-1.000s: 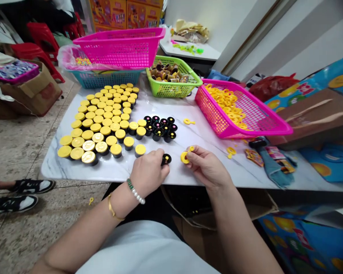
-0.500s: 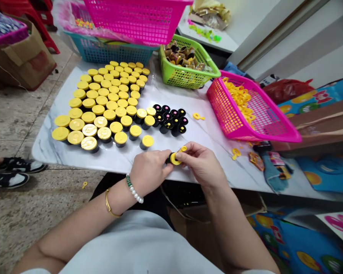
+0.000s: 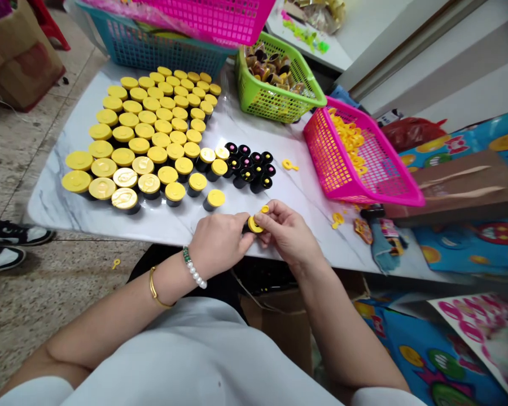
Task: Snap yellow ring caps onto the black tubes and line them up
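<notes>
A white marble table (image 3: pixel 122 223) fills the middle of the view, and everything else sits in relation to it. At its far edge a blue basket (image 3: pixel 161 51) stands under a pink basket (image 3: pixel 220 20), and just right of them is a green basket (image 3: pixel 279 101) of small dark pieces. Along the table's right side a second pink basket (image 3: pixel 364 169) holds yellow lids. The left half of the table is covered by rows of yellow-capped pots (image 3: pixel 148 135), and just right of those rows, near the table's middle, stands a small cluster of open black pots (image 3: pixel 249 166). A loose yellow lid (image 3: pixel 288 165) lies between that cluster and the pink basket on the right.

At the table's near edge the person's two hands meet. The left hand (image 3: pixel 220 242) is curled around a small black pot (image 3: pixel 249 225) (mostly hidden by the fingers). The right hand (image 3: pixel 288 234) pinches a yellow cap (image 3: pixel 254 224) between thumb and fingertips, pressed against the pot's top. A bead bracelet (image 3: pixel 193 269) and a gold bangle (image 3: pixel 154 288) circle the left wrist.
</notes>
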`<state>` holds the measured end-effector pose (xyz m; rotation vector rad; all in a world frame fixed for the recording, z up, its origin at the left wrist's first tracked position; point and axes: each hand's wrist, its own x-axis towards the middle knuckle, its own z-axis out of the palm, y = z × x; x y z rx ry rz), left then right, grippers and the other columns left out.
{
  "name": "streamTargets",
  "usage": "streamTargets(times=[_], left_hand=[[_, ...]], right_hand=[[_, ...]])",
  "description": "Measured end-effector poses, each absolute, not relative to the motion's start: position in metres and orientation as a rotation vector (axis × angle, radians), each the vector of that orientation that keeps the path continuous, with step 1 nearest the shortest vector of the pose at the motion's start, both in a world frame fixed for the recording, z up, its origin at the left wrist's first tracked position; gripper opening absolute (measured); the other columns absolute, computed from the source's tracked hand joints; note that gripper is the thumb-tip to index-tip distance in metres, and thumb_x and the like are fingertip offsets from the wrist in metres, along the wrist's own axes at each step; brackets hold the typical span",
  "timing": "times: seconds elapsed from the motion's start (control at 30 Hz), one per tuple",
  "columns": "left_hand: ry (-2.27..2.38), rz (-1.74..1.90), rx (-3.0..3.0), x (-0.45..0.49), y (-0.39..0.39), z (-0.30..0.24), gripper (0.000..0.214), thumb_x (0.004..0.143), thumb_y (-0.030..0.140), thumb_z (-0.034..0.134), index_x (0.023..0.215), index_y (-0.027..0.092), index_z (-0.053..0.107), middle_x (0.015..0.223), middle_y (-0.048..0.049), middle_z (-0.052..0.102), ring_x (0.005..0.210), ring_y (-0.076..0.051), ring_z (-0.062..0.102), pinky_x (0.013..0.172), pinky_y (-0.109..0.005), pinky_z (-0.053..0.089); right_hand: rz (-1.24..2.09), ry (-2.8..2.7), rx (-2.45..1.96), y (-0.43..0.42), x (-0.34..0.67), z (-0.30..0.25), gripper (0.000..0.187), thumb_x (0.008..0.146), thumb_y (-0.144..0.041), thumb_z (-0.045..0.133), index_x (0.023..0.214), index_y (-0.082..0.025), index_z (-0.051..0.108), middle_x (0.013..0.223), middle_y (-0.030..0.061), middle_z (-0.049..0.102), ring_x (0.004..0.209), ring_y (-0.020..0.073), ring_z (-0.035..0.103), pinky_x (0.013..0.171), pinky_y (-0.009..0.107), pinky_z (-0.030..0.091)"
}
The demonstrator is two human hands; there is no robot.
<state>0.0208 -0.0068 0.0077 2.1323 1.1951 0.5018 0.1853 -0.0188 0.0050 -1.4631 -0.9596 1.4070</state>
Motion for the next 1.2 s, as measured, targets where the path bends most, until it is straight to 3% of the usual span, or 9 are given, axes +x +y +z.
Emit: streamTargets(times=[0.2,0.33,0.43,0.5,0.6,0.67,0.83,1.03,1.2], left_hand=[[0.965,0.505,1.451,0.026,0.001,0.012,0.024,0.096,0.033,0.047,0.089,0.015,0.061,0.06,0.0008,0.065,0.041,-0.01,0.057,0.043,-0.02,0.043],[0.913,0.493,1.31,0.029,0.008,0.004,0.017,0.096,0.027,0.047,0.084,0.017,0.052,0.052,0.0037,0.059,0.038,-0.011,0.056,0.038,-0.018,0.042],[0.898,0.476,1.334,0.028,0.004,0.002,0.018,0.098,0.027,0.041,0.089,0.017,0.053,0.054,0.0033,0.059,0.041,-0.012,0.057,0.042,-0.021,0.045],[0.98,0.582,1.489,0.027,-0.004,0.0,0.015,0.096,0.028,0.046,0.101,0.016,0.054,0.06,0.0032,0.06,0.048,-0.013,0.059,0.051,-0.025,0.05],[1.145,0.792,1.829,0.03,-0.016,-0.004,0.031,0.087,0.033,0.066,0.109,0.017,0.054,0.083,-0.0023,0.063,0.076,-0.018,0.063,0.072,-0.031,0.053],[1.218,0.812,1.972,0.032,-0.022,-0.008,0.029,0.085,0.033,0.068,0.105,0.018,0.055,0.1,-0.0058,0.06,0.086,-0.019,0.061,0.077,-0.032,0.052],[1.174,0.76,2.08,0.027,-0.017,-0.008,0.023,0.088,0.035,0.065,0.101,0.016,0.06,0.106,-0.0059,0.056,0.092,-0.018,0.06,0.081,-0.03,0.051],[1.045,0.682,2.125,0.022,-0.008,-0.004,0.019,0.09,0.034,0.061,0.1,0.02,0.066,0.102,-0.0027,0.06,0.086,-0.016,0.061,0.075,-0.027,0.05],[1.083,0.607,2.149,0.027,-0.01,-0.007,0.019,0.093,0.035,0.055,0.101,0.02,0.064,0.102,-0.0032,0.059,0.081,-0.016,0.061,0.067,-0.026,0.049]], right_hand=[[1.574,-0.97,-1.45,-0.019,0.186,0.008,0.044,0.066,-0.047,0.083,0.08,-0.022,0.05,0.048,-0.0117,0.05,0.035,0.0051,0.042,0.036,0.018,0.041],[1.537,-0.941,-1.458,-0.022,0.184,0.008,0.046,0.066,-0.05,0.082,0.084,-0.023,0.049,0.054,-0.0108,0.054,0.037,0.0058,0.045,0.039,0.019,0.045],[1.498,-0.924,-1.467,-0.023,0.181,0.006,0.048,0.065,-0.049,0.083,0.087,-0.024,0.047,0.056,-0.0113,0.055,0.037,0.0065,0.045,0.039,0.021,0.045],[1.44,-0.915,-1.461,-0.023,0.179,0.003,0.048,0.064,-0.048,0.083,0.086,-0.025,0.047,0.056,-0.0112,0.055,0.038,0.0069,0.045,0.04,0.021,0.045],[1.251,-0.934,-1.446,-0.026,0.174,-0.001,0.043,0.064,-0.045,0.084,0.083,-0.023,0.052,0.064,-0.0077,0.058,0.051,0.0082,0.053,0.048,0.019,0.047],[1.158,-0.955,-1.455,-0.031,0.173,-0.005,0.04,0.064,-0.043,0.084,0.079,-0.022,0.055,0.07,-0.0046,0.061,0.061,0.0098,0.057,0.052,0.019,0.048],[1.268,-0.852,-1.402,-0.033,0.186,-0.005,0.042,0.068,-0.057,0.078,0.072,-0.02,0.06,0.069,-0.0002,0.064,0.061,0.0129,0.059,0.054,0.025,0.052],[1.745,-1.121,-1.448,-0.012,0.211,0.016,0.04,0.064,-0.046,0.085,0.074,-0.018,0.059,0.067,-0.0017,0.064,0.056,0.0106,0.059,0.057,0.025,0.05],[1.411,-1.406,-1.651,-0.02,0.197,0.022,0.032,0.078,-0.044,0.073,0.081,-0.022,0.05,0.066,-0.0052,0.054,0.058,0.0109,0.052,0.053,0.023,0.043]])
